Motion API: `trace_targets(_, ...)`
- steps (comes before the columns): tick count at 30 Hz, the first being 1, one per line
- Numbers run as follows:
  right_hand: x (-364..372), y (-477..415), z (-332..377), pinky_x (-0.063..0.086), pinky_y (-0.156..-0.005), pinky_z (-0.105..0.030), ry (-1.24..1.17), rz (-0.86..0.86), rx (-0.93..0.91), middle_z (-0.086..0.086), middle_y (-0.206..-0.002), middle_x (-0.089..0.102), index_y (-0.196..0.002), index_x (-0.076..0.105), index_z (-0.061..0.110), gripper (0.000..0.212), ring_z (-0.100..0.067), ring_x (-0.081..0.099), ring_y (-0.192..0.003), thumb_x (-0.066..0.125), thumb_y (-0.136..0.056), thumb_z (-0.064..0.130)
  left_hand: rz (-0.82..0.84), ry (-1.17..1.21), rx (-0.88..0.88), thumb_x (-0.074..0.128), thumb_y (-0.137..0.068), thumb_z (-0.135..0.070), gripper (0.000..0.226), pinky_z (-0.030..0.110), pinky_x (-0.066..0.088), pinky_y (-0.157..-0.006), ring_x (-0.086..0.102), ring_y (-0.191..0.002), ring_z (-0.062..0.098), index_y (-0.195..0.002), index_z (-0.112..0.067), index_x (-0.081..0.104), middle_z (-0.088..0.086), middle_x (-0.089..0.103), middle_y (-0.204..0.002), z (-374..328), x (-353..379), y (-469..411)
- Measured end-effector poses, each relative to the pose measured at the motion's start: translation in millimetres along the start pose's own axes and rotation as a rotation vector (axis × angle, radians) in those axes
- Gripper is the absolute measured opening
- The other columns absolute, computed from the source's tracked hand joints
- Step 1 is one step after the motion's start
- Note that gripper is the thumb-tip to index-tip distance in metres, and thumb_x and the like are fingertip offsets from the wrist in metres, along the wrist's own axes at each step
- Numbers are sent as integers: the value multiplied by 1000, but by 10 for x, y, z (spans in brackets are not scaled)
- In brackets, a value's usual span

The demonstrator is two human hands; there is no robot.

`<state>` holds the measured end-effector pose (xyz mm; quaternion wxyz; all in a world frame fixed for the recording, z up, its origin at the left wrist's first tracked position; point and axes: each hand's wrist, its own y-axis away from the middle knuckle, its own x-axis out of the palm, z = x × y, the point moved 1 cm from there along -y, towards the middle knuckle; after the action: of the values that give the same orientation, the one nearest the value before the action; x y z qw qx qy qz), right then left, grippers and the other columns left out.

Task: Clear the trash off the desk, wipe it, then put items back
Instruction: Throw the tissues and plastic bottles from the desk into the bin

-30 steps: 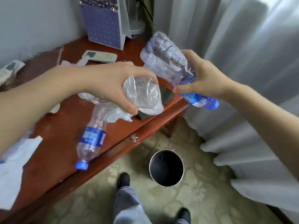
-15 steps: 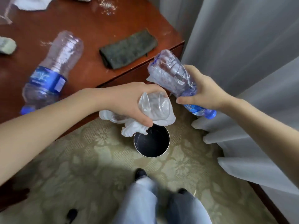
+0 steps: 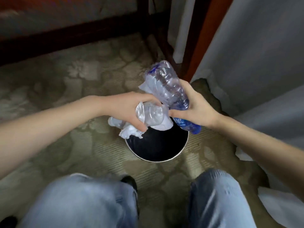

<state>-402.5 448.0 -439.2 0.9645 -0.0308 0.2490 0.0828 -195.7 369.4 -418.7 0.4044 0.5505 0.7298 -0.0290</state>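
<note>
My left hand grips a clear plastic cup together with crumpled white tissue, right over the far rim of the round trash bin on the floor. My right hand holds an empty clear plastic bottle with a blue label and blue cap, cap end pointing down over the bin's right rim. The two hands almost touch above the bin. The bin's inside looks dark and I see nothing in it.
The desk's dark wooden lower frame runs across the top, with a reddish leg at the upper right. White curtains hang on the right. My knees in jeans fill the bottom, over patterned carpet.
The view has dropped from the desktop to the floor. Both hands have come down with the cup, tissue and bottle and now hang right above the bin, closer to it.
</note>
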Motion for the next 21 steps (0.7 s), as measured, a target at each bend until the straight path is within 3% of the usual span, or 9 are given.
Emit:
trace_targets(5, 463, -13, -631, 36, -93, -9, -140, -61, 34, 19, -122, 49, -134, 31, 20, 77, 10, 49, -113, 77, -74, 15, -39, 21, -14, 83, -62, -29, 72, 7, 32, -86, 43, -105, -18, -119, -48, 43, -40, 48, -108, 400, 534, -220)
trace_targets(10, 586, 59, -971, 45, -94, -27, -163, -5, 106, 5, -108, 60, -128, 36, 35, 68, -12, 60, -101, 72, -69, 36, -208, 12, 58, 86, -58, -30, 73, 9, 35, -89, 45, -112, -8, -114, -48, 44, -31, 50, -118, 328, 529, -76)
trace_targets(12, 562, 104, -1047, 42, -96, -20, -51, 107, 186, 1, -112, 61, -134, 35, 26, 79, -16, 59, -105, 77, -67, 25, -238, 55, 86, 85, -57, -25, 72, 4, 34, -83, 47, -108, -11, -112, -46, 44, -33, 48, -115, 253, 446, 53)
trace_targets(14, 550, 95, -1044, 38, -86, -8, 106, 237, 265, 0, -117, 58, -138, 33, 16, 85, -17, 56, -110, 79, -68, 9, -252, 70, 96, 82, -55, -26, 71, 3, 35, -82, 49, -108, -10, -113, -44, 45, -33, 49, -114, 187, 375, 142)
trace_targets(15, 544, 71, -1022, 36, -84, -9, 159, 274, 293, -3, -121, 56, -139, 31, 13, 86, -17, 54, -111, 79, -68, 6, -269, 82, 94, 81, -55, -26, 71, 3, 35, -82, 49, -108, -10, -114, -43, 46, -32, 50, -114, 156, 347, 161)
trace_targets(17, 505, 18, -952, 35, -81, -12, 187, 272, 337, -8, -121, 57, -136, 39, 11, 76, -19, 54, -111, 76, -70, 5, -317, 116, 113, 82, -53, -29, 73, 4, 36, -83, 50, -108, -8, -117, -39, 47, -30, 50, -114, 87, 285, 165)
trace_targets(21, 307, -18, -748, 37, -82, -24, 395, 226, 231, -11, -110, 65, -108, 63, 9, 29, -27, 58, -108, 69, -81, 14, -274, 83, 144, 84, -59, -25, 73, 4, 35, -85, 47, -110, -9, -120, -33, 45, -30, 49, -117, 15, 280, 37)
